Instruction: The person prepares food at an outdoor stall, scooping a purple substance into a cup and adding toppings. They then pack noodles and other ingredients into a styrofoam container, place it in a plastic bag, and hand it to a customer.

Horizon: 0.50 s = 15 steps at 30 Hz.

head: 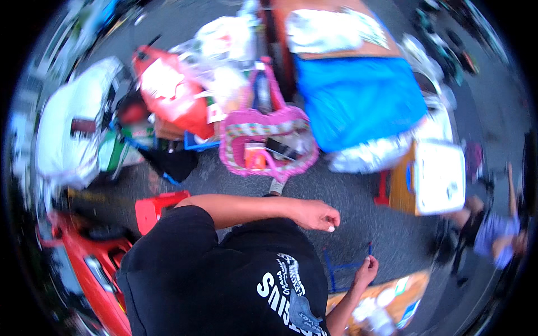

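Note:
My left hand [317,216] reaches across my body with its fingers loosely curled. A small white spot shows at its fingertips; blur hides whether it is a nail or something held. My right hand [367,271] is lower right, thumb and fingertips together. Behind those fingertips stands a blue metal frame [349,265]; I cannot tell whether they touch it. A pink woven basket bag [229,155] lies open before me, holding a dark phone [280,149] and an orange-and-white packet [255,156].
Beyond the bag are a red plastic bag [189,111] and a blue plastic sheet [361,101]. A white-lidded box [441,176] stands right, a red stool [147,214] left. A wooden board [414,282] bears white items. A person in a lilac top [489,239] is far right, a red vehicle [86,277] lower left.

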{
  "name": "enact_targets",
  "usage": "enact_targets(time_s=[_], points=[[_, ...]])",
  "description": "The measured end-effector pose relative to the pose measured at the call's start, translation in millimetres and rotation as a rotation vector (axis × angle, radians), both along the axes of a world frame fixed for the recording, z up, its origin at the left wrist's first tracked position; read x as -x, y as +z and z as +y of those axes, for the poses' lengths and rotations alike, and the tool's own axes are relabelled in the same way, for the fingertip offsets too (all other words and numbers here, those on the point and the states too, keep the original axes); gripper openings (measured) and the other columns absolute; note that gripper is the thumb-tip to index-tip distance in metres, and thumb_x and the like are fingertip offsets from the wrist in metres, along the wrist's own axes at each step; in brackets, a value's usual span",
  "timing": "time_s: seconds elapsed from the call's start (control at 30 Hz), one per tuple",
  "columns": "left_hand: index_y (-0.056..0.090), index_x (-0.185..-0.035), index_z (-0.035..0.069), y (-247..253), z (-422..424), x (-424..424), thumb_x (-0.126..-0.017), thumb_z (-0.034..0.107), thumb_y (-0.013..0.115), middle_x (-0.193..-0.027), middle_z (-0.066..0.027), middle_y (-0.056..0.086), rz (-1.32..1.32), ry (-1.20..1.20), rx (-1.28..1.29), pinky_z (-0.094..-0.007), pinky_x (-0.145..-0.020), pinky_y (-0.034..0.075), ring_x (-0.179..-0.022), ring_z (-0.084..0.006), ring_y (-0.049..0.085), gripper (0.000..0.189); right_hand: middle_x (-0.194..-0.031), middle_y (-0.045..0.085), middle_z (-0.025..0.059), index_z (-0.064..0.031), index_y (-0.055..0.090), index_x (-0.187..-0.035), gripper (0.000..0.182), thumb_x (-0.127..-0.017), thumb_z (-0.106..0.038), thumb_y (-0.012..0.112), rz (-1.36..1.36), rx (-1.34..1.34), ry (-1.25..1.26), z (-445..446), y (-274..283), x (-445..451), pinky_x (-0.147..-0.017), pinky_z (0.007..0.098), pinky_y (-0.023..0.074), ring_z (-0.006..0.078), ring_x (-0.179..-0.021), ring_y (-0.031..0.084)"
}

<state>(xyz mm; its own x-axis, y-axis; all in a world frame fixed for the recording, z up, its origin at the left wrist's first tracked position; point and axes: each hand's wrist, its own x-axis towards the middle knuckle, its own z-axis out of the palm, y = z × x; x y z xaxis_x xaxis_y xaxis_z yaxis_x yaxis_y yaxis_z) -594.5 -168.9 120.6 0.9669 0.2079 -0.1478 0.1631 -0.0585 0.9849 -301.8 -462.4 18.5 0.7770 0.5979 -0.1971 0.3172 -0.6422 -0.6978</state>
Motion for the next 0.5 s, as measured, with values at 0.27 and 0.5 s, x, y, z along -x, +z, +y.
enact_targets(time_s=[0.27, 0.5], points=[[0.064, -0.107, 0.006, 50, 227, 347, -0.097, 0.018, 0.057, -0.084, -0.0031, 0.067, -0.105, 1.418, 0.041, -0.0281, -0.065, 0.051, -0.072, -0.0119, 0.064, 0.017, -0.112, 0.059, 0.0118, 0.0007, 0.061, -0.111, 0.019, -0.097, -0.012, 0.062, 0.059, -0.362, 0.675, 400, 88, 179, -0.089, 0.0322, 0.0464, 0.0202, -0.103, 0.057], [0.071, -0.107, 0.004, -69, 354, 658, -0.091, 0.026, 0.063, -0.099, -0.0181, 0.069, 0.93, 1.799, -0.925, -0.0428, -0.085, 0.053, -0.092, -0.0359, 0.067, 0.028, -0.141, 0.044, 0.0264, 0.0046, 0.04, -0.142, 0.057, -0.092, -0.009, 0.063, -0.373, -0.585, 1.09, 565, 125, 379, -0.113, 0.051, 0.0314, 0.0441, -0.132, 0.041]])
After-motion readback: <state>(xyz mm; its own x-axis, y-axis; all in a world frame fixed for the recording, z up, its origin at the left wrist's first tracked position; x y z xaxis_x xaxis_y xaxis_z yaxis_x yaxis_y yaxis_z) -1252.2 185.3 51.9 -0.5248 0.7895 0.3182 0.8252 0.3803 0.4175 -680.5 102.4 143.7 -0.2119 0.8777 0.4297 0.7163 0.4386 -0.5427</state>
